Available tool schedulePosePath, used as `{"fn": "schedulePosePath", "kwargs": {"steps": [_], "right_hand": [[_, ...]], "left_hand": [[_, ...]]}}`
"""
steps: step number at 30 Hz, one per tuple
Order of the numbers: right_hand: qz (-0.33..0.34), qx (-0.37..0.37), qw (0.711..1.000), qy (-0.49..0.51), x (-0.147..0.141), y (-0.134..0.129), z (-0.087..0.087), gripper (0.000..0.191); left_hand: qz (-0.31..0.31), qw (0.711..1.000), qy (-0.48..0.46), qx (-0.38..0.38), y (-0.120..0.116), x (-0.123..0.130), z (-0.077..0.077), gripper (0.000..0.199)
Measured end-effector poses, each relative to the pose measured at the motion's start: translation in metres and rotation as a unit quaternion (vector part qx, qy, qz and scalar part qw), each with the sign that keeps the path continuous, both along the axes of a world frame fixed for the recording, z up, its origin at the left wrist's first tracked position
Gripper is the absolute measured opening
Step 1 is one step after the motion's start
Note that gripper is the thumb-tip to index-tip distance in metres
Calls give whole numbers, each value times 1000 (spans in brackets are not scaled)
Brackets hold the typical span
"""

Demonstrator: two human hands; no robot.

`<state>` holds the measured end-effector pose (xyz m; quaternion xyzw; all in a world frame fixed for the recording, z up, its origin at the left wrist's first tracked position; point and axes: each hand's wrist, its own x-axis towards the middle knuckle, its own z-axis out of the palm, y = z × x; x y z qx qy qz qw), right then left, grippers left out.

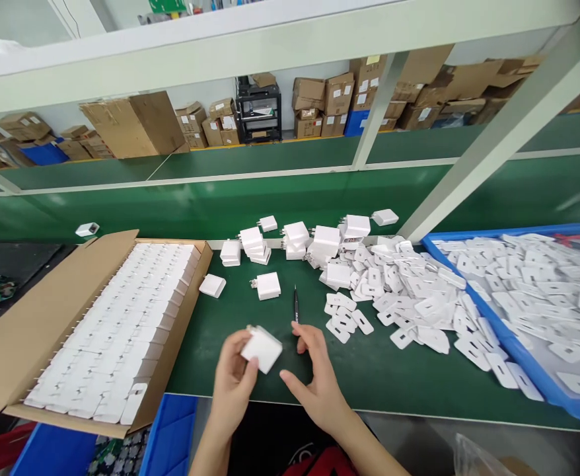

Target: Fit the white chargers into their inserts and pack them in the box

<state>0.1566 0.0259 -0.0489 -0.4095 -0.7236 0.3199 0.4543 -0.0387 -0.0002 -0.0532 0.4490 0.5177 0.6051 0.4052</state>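
Observation:
A white plug-in charger [263,349], slightly blurred, is pinched in my left hand [235,373] above the green bench top. Just to its right, my right hand [317,380] is empty, thumb and fingers apart. Beyond my right fingertips lies a black pen-shaped tool [296,305]. A single charger [268,286] rests farther up the bench, and another charger [213,285] lies to its left. Stacked chargers [326,241] stand along the back edge. To the right spreads a heap of flat white cover plates [419,301], each with a slot.
On the left, an open cardboard box [183,314] holds rows of white chargers. A blue tray [498,324] full of cover plates is at the right. Below the bench sits a blue bin [176,430]. A slanted pale post [503,119] rises at the back right.

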Motion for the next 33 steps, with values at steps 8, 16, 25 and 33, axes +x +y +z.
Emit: {"fn": "schedulePosePath", "kwargs": {"steps": [8,16,25,33], "right_hand": [[-218,105,936,-254,71,19,-7,30],[-203,121,931,-278,87,15,-17,29],[-198,104,913,-342,82,18,-18,46],[-120,88,951,-272,84,12,-8,14]], "left_hand": [[382,808,437,-105,-38,-100,54,50],[239,734,622,-132,-32,-128,36,57],[276,664,680,-144,-4,-87,62,54],[41,760,648,12,93,28,58,57]]}}
